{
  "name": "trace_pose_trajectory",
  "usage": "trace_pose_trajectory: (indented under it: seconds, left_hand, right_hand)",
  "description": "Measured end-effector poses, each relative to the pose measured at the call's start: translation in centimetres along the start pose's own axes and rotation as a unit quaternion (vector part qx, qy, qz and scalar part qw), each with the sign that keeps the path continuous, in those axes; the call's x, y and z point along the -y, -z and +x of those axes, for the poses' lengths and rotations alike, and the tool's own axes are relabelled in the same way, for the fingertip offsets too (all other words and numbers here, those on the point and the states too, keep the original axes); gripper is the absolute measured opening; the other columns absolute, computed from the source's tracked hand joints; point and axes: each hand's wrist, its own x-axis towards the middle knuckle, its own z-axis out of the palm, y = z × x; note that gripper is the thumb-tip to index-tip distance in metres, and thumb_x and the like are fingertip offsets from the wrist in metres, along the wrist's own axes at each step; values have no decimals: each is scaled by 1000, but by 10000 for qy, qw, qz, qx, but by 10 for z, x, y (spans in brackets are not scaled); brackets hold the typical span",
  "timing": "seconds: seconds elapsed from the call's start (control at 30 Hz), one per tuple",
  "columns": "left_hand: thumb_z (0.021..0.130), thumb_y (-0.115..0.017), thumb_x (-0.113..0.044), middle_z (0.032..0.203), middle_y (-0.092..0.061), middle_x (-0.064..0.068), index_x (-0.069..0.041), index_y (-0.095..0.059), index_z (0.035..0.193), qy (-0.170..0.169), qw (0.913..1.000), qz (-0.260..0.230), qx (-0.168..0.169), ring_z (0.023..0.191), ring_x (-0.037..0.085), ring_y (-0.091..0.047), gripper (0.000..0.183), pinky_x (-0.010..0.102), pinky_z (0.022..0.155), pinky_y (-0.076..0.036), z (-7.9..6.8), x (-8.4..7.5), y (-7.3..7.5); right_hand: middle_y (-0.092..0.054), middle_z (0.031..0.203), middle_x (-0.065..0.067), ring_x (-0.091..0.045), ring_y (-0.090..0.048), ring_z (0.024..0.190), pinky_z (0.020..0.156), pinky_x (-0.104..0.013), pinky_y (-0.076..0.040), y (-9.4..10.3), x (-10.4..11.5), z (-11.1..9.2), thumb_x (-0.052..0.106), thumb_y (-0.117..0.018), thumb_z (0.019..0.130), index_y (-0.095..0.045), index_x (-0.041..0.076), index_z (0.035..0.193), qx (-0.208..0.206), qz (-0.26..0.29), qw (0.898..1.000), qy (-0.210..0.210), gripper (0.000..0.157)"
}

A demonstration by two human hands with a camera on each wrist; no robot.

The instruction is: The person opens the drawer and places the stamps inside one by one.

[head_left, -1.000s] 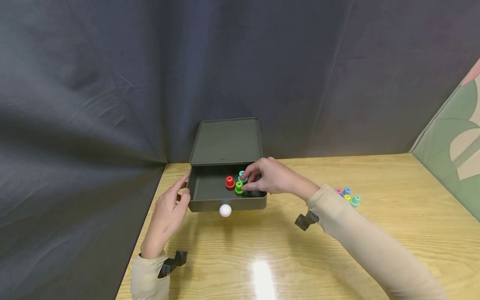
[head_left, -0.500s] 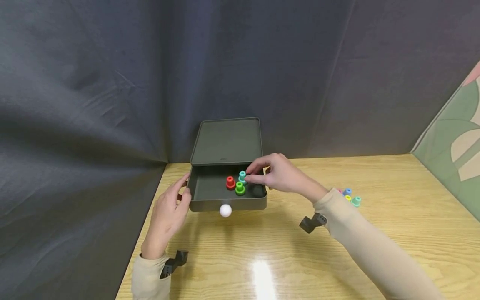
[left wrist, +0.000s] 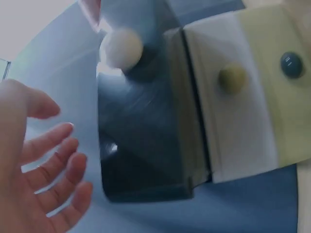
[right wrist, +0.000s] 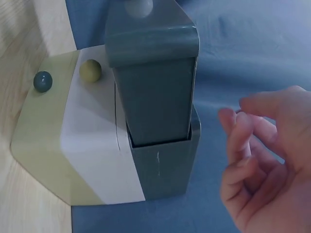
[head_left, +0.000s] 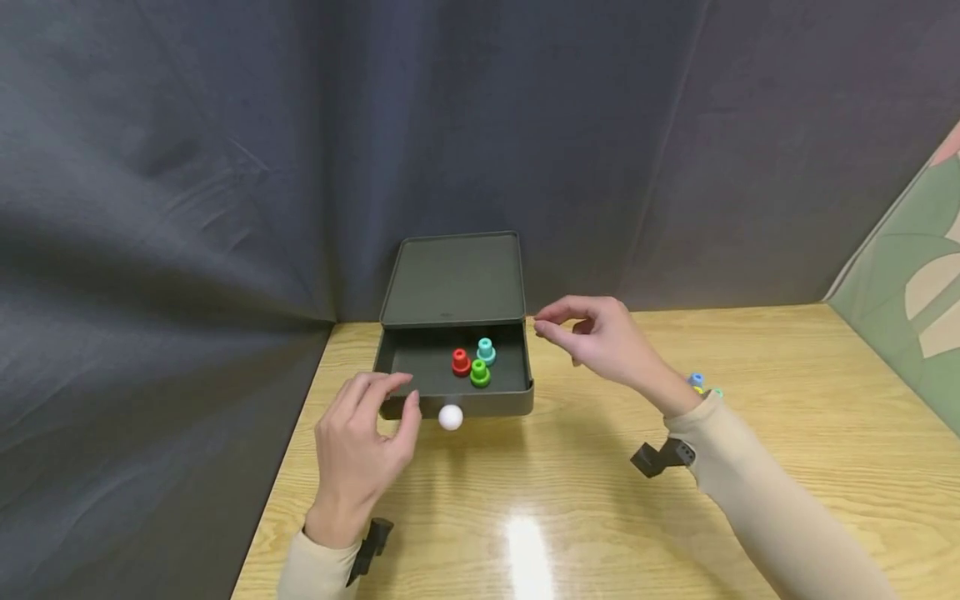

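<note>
Head: wooden tabletop (head_left: 450, 533), dark curtain (head_left: 487, 125)

My drawer (head_left: 491, 406) is dark grey with a white knob (head_left: 451, 417). In it I see a red peg (head_left: 461, 363), a turquoise peg (head_left: 486, 352) at its two o'clock and a green peg (head_left: 480, 374) at its four o'clock. My sleeves (head_left: 772, 492) are plain beige, the table (head_left: 585, 533) pale yellow wood grain. At twelve o'clock the curtain (head_left: 585, 150) is dark blue-grey; at three, the panel (head_left: 892, 275) bears green, cream and pink shapes.
</note>
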Motion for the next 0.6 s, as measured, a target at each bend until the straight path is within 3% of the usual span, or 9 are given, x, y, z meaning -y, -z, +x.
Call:
trace_pose_trajectory:
  seconds: [0.13,0.27,0.4,0.6]
  left_hand:
    - [86,-74,-18,89,-74,3,-9,-79,99,-670,9970,-378,52,73,20,-69,17,36,60,-55,-10,-4,-9]
    - [84,-77,-17,91,-74,1,-11,-78,101,-1189,9910,-343,508,70,17,-68,18,30,59,-54,-16,-6,-17]
    - [82,-82,-17,95,-74,1,-12,-78,102,-1265,9883,-99,850,73,16,-69,22,30,61,-56,-20,-5,-19]
    - [81,-82,-17,95,-73,2,-12,-79,100,-1217,9892,-36,822,71,16,-68,19,29,59,-54,-25,-2,-18]
  right_hand:
    - [-80,103,-1,-14,-53,51,50,-28,-42,6,-4,-16,24,-76,99,-81,17,112,-369,-511,9979,129,15]
    - [-81,104,0,-11,-53,52,50,-29,-43,11,-14,-32,26,-75,100,-81,17,113,-736,-956,9925,180,17]
    - [-81,106,-4,-10,-55,49,48,-28,-43,16,-27,-46,26,-74,101,-81,15,114,-865,-948,9917,78,19]
    - [-80,113,-7,-13,-60,51,47,-29,-45,18,-50,-68,31,-72,102,-79,15,118,-811,-800,9928,-359,24]
